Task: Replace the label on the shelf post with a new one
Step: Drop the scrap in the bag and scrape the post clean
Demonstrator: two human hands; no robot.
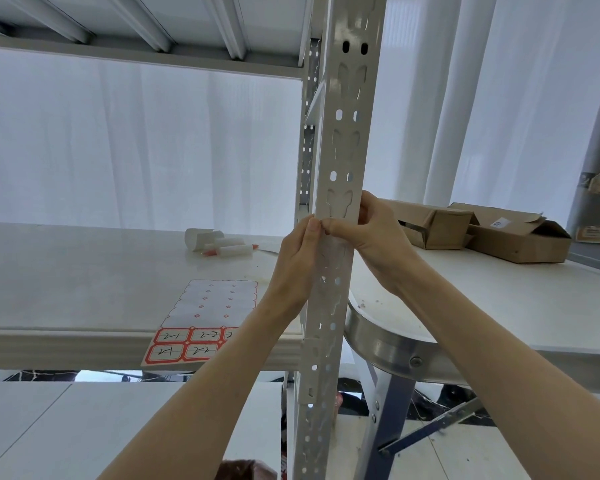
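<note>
A white perforated shelf post (pixel 343 133) runs top to bottom through the middle of the view. My left hand (pixel 293 268) presses its thumb on the post's front left edge at mid height. My right hand (pixel 368 237) wraps the post from the right, its thumb meeting the left thumb. No label shows under the thumbs; whether one lies there I cannot tell. A label sheet (pixel 201 320) with red-bordered stickers, some handwritten with numbers, lies on the shelf board (pixel 84 271) and overhangs its front edge.
Rolled white paper scraps and peeled red-edged bits (pixel 219 244) lie further back on the shelf. Two open cardboard boxes (pixel 482 230) sit on the white table (pixel 499 299) at the right. An upper shelf (pixel 136 36) spans overhead. White curtains hang behind.
</note>
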